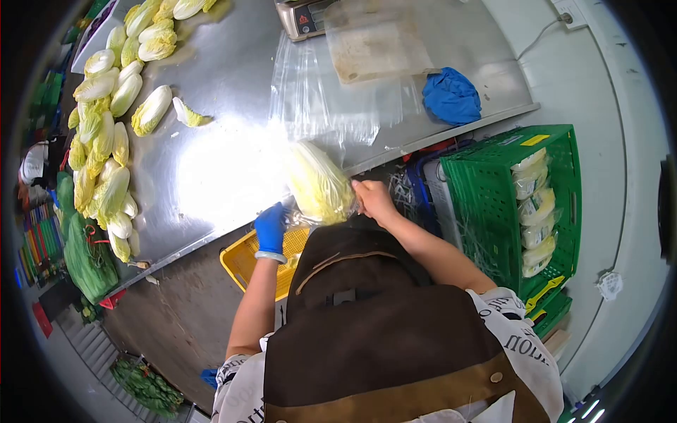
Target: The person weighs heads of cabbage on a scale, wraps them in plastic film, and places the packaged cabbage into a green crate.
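A napa cabbage (315,182) in a clear plastic bag lies at the front edge of the steel table, close against my apron (352,338). My left hand (270,229), in a blue glove, is closed on the bag at the cabbage's left side. On the other side my bare right hand (372,199) pinches the bag near the cabbage's lower end. Flat clear plastic bags (310,99) lie just beyond it on the table. The fingertips of both hands are partly hidden by the bag and the glare.
Several napa cabbages (99,134) are heaped on the table's left. A scale (305,17) stands at the back, near a crumpled blue plastic bundle (451,96). A green crate (508,204) with wrapped cabbages is at right; a yellow basket (243,262) sits below the table edge.
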A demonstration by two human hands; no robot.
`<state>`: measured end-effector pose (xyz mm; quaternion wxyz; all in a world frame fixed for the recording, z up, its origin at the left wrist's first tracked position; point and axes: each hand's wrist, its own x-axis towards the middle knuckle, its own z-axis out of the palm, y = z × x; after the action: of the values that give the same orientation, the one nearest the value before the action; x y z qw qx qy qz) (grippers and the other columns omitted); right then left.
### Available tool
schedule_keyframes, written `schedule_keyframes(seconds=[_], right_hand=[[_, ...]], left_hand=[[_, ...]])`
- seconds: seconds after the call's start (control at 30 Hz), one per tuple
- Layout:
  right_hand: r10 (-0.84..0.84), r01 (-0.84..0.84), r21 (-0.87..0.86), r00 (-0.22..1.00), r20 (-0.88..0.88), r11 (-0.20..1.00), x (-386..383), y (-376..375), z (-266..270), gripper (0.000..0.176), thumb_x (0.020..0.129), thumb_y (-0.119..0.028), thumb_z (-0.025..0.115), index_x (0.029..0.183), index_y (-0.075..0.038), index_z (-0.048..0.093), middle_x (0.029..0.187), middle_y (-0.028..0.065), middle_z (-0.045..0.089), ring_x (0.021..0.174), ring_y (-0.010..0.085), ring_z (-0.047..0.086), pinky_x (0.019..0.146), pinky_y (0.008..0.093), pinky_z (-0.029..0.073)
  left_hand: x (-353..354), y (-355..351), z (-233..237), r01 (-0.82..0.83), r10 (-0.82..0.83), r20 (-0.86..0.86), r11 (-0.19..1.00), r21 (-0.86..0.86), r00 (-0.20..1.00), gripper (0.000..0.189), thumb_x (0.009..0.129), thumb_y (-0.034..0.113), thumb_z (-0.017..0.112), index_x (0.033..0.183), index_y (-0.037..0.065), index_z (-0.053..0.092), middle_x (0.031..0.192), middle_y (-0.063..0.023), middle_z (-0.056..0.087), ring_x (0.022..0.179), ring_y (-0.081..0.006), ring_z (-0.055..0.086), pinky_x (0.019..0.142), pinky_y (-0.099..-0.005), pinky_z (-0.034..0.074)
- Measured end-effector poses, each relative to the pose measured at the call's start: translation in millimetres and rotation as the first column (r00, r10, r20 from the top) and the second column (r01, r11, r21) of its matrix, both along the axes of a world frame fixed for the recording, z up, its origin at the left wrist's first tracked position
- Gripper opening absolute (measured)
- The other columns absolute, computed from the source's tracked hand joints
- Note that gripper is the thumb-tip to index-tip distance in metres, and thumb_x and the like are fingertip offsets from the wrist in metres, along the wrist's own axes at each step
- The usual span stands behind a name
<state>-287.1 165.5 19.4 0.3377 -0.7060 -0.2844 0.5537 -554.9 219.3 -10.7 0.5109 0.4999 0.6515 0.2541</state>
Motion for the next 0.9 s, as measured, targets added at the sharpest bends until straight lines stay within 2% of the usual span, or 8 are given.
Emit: schedule_keyframes(seconds=[0.2,0.27,0.37,0.43,0.5,0.63,0.8,0.9], right_hand=[[-0.035,0.058,-0.112,0.979,0.199,0.992,10.3,11.4,23.8,0.030,0.086,-0.031,0.060,0.081,-0.001,0.060,0.073,0.0122,0.065,0.069,0.0260,0.064,0.067,0.0412,0.049],[0.064,-0.250,0.300,0.854,0.517,0.920,11.5,12.6,60.0,0.030,0.083,-0.030,0.062,0.099,-0.006,0.058,0.101,0.0146,0.060,0.095,0.0292,0.058,0.084,0.0451,0.043],[0.190,-0.756,0.433,0.578,0.794,0.491,-7.7,12.5,69.1,0.048,0.078,-0.024,0.064,0.123,-0.015,0.052,0.139,0.0155,0.036,0.128,0.0347,0.032,0.104,0.0498,0.029],[0.164,-0.846,0.172,0.290,0.943,0.505,-25.2,22.9,38.2,0.061,0.072,-0.029,0.069,0.129,-0.019,0.049,0.143,0.0146,0.031,0.130,0.0378,0.030,0.106,0.0525,0.028],[0.153,-0.820,0.213,0.340,0.928,0.532,-28.0,34.1,16.2,0.070,0.067,-0.033,0.073,0.130,-0.018,0.048,0.144,0.0143,0.028,0.129,0.0385,0.029,0.102,0.0512,0.034],[0.260,-0.485,0.352,0.810,0.526,0.800,2.6,63.3,74.4,0.067,0.068,-0.035,0.073,0.128,-0.015,0.051,0.128,0.0162,0.049,0.113,0.0311,0.050,0.092,0.0396,0.043],[0.025,0.002,0.152,0.984,-0.176,0.988,80.7,72.9,107.3,0.058,0.078,-0.041,0.068,0.118,0.000,0.057,0.106,0.0138,0.063,0.092,0.0245,0.062,0.077,0.0303,0.048],[-0.182,0.383,0.134,0.682,-0.709,0.914,124.2,41.2,120.4,0.053,0.087,-0.041,0.058,0.118,0.002,0.056,0.107,0.0155,0.062,0.090,0.0244,0.064,0.073,0.0308,0.050]], left_hand=[[4.3,16.9,-12.8,0.392,-0.399,-0.178,0.917,-0.076,0.899,0.011,0.080,0.008,0.057,0.085,0.004,0.066,0.066,-0.0079,0.061,0.059,-0.0164,0.056,0.056,-0.0299,0.044],[-1.0,24.7,-7.6,0.706,-0.588,-0.442,0.688,0.167,0.678,0.024,0.073,-0.001,0.057,0.092,0.009,0.066,0.068,-0.0090,0.062,0.062,-0.0205,0.059,0.057,-0.0313,0.046],[-2.8,32.5,-15.4,0.465,-0.523,-0.101,0.818,-0.339,0.846,0.018,0.074,-0.001,0.057,0.089,0.007,0.062,0.068,-0.0096,0.060,0.061,-0.0215,0.058,0.056,-0.0332,0.045],[-7.4,39.3,-43.9,0.854,-0.691,-0.591,0.520,-0.006,0.416,0.018,0.081,0.019,0.064,0.073,0.003,0.060,0.053,-0.0031,0.051,0.049,-0.0182,0.048,0.053,-0.0344,0.045],[-16.4,53.7,-54.4,0.262,-0.296,-0.103,0.931,-0.254,0.950,0.020,0.077,0.020,0.069,0.078,0.004,0.058,0.070,-0.0070,0.057,0.065,-0.0215,0.055,0.064,-0.0349,0.048],[51.2,98.7,86.0,0.628,-0.387,-0.510,0.611,0.482,0.768,0.052,0.078,0.032,0.071,0.115,-0.001,0.054,0.134,-0.0200,0.041,0.124,-0.0327,0.040,0.100,-0.0422,0.035],[92.3,155.0,98.1,0.739,-0.653,0.392,0.662,-0.120,0.648,0.054,0.091,0.022,0.050,0.138,0.000,0.037,0.137,-0.0124,0.044,0.123,-0.0209,0.043,0.105,-0.0324,0.032],[148.8,135.3,149.0,0.890,-0.843,0.301,0.452,-0.054,0.446,0.077,0.077,0.029,0.069,0.139,0.000,0.033,0.133,-0.0124,0.047,0.122,-0.0214,0.045,0.102,-0.0362,0.037]])
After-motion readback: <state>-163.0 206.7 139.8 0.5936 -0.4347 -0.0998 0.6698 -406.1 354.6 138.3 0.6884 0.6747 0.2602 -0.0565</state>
